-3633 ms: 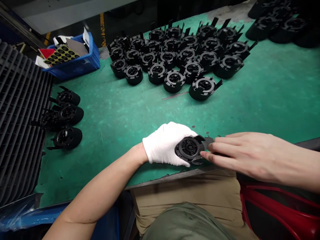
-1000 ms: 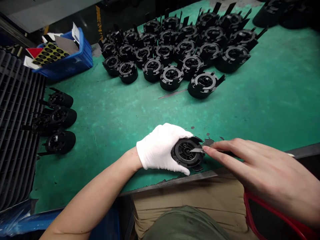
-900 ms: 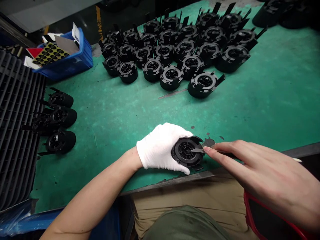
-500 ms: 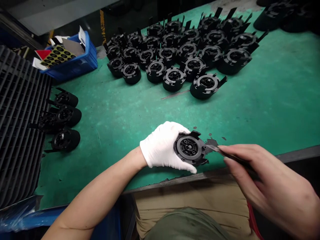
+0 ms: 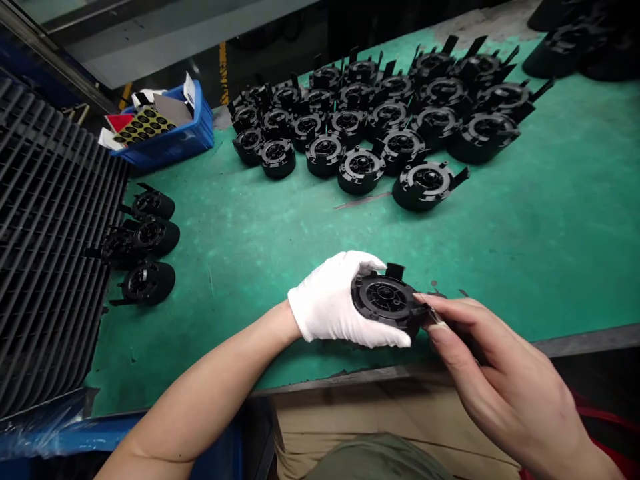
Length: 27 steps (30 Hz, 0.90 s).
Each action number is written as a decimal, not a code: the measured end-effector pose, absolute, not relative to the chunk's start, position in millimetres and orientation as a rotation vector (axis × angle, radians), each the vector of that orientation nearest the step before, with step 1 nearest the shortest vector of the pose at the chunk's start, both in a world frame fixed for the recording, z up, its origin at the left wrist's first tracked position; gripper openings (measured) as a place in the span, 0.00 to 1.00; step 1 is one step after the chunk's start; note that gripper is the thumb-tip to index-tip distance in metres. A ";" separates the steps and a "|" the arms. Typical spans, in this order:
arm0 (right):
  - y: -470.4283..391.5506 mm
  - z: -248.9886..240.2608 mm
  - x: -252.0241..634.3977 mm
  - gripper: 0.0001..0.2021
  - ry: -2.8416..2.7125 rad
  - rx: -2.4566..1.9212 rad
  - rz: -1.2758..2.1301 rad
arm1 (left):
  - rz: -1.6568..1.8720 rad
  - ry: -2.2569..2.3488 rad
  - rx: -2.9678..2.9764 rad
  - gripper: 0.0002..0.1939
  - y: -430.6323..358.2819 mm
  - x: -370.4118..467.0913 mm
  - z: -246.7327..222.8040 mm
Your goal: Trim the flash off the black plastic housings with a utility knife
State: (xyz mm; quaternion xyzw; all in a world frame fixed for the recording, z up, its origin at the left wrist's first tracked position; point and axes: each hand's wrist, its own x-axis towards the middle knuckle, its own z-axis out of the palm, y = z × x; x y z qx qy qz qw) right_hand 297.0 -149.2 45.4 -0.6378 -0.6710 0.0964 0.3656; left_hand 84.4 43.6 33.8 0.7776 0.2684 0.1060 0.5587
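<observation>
In a white glove, my left hand [image 5: 330, 300] wraps round the side of a round black plastic part [image 5: 384, 297]. The part lies tilted near the table's front edge, its ringed, ribbed face up and one tab standing at its far side. My bare right hand [image 5: 500, 373] pinches a slim knife [image 5: 433, 313] with a metal blade, mostly hidden by the fingers. The blade is at the right rim of the part, and the fingertips are close against that rim. Whether the blade touches the plastic is hidden.
Several similar black housings [image 5: 361, 167] stand in rows across the green table [image 5: 260, 233]. A few more lie at the left [image 5: 149, 283], beside a stack of grey slatted trays [image 5: 45, 253]. A blue bin [image 5: 170, 143] with sticker sheets stands behind them.
My right hand has brought the knife left and in against the part's rim. The part has turned and tilted in my left hand. The whole view has shifted slightly.
</observation>
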 end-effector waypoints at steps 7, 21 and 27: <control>-146.3 51.4 326.4 0.24 -1.828 -1.650 0.138 | 0.350 0.487 2.213 0.83 49.9 78.3 4.1; -133.5 54.8 385.2 0.35 -2.352 -1.427 0.253 | 0.216 0.283 2.310 0.65 54.7 75.0 12.6; -115.3 60.1 373.3 0.28 -2.302 -1.382 0.265 | 0.124 0.310 2.314 0.60 56.5 79.2 22.9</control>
